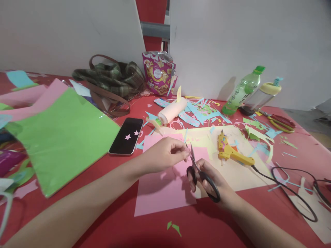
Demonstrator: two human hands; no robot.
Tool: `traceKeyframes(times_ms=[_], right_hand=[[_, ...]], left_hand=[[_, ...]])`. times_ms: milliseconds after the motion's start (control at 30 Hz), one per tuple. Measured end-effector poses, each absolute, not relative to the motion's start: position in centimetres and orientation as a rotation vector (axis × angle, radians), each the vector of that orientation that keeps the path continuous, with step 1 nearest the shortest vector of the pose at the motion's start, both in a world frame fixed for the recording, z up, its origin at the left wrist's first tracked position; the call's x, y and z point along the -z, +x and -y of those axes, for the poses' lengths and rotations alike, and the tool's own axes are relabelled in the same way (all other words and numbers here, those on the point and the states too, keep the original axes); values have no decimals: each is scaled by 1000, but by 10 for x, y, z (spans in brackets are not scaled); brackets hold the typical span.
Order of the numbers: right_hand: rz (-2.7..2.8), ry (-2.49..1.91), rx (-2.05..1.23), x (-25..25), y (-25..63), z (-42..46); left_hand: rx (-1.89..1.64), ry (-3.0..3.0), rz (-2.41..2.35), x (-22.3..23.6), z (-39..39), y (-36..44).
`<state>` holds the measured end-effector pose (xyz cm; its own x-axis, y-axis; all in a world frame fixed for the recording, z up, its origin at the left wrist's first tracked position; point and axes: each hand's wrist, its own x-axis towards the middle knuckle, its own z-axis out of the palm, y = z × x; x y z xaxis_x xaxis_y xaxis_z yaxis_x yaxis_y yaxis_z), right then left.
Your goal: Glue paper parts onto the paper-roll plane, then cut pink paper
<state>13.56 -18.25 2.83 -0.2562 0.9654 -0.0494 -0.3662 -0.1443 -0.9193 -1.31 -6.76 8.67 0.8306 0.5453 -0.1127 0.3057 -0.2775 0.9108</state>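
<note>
My right hand [216,177] grips black-handled scissors [213,191], fingers through the loops. Their blades point up and away, slightly parted, close to the fingertips of my left hand [164,153]. That hand is closed in a pinch on what looks like a small piece of pink paper, mostly hidden by the fingers. Beneath both hands lies a sheet of pink paper [152,193], partly over a cream sheet [232,179]. Left of my left hand, two small pink paper stars [127,137] rest on a black phone [121,143].
A yellow glue gun [230,151] with a black cord lies at the right. Behind it lean a green bottle [241,91] and a clear cup [262,96], near pliers [281,124]. Green paper [64,134] covers the left. A paper-wrapped bottle [173,111], scraps and a snack bag [159,74] stand behind.
</note>
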Motion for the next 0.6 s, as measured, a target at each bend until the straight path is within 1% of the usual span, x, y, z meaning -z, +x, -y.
traceKeyframes(times_ms=[600], right_hand=[[1030, -856, -1621, -30, 136, 182]], left_hand=[[-236, 1832, -684, -84, 68, -13]])
